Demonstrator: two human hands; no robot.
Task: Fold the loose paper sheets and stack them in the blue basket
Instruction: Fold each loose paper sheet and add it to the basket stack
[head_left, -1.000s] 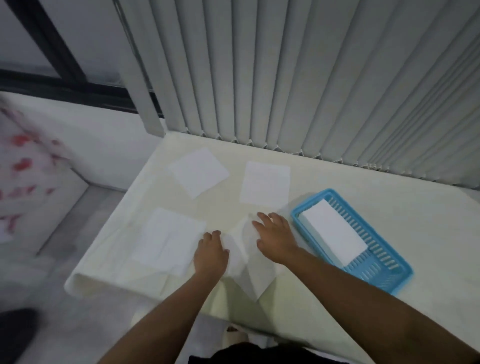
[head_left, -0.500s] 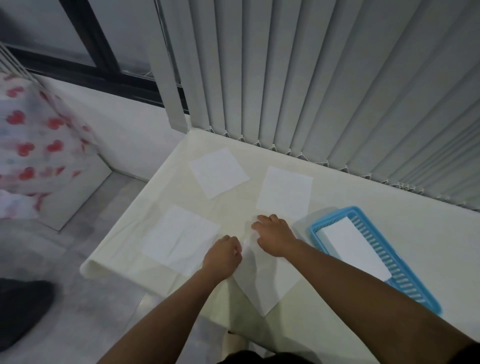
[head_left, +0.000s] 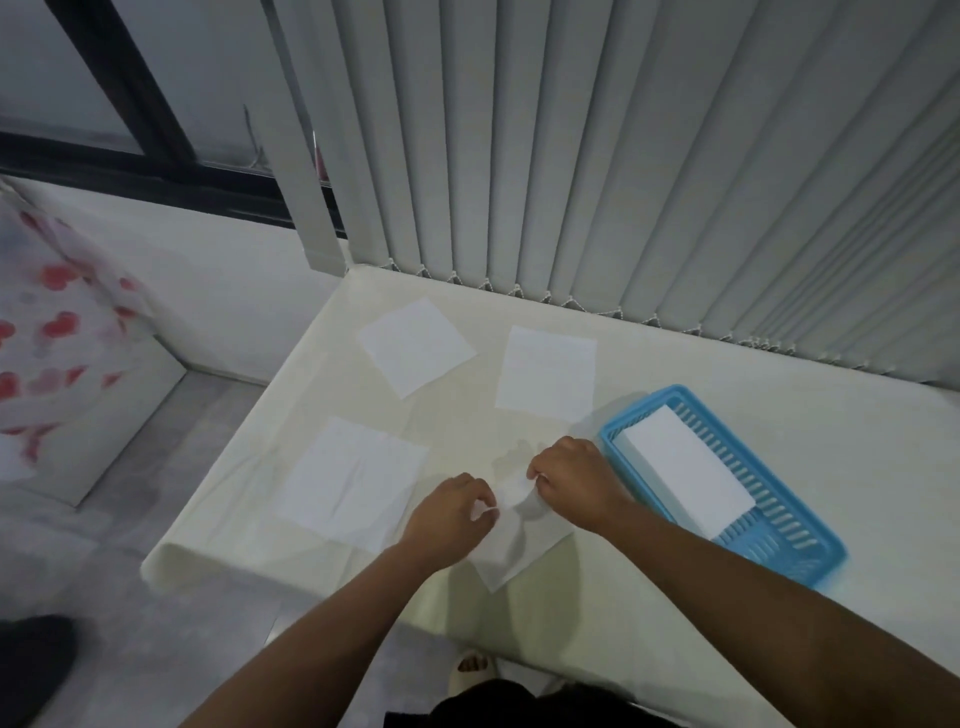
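While pinched: paper sheet (creased).

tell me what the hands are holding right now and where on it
Both hands hold one paper sheet by its far edge: the left hand pinches the left end, the right hand the right end, lifting that edge while the near part lies on the table.

Cream table: 4 sheets, blue basket.
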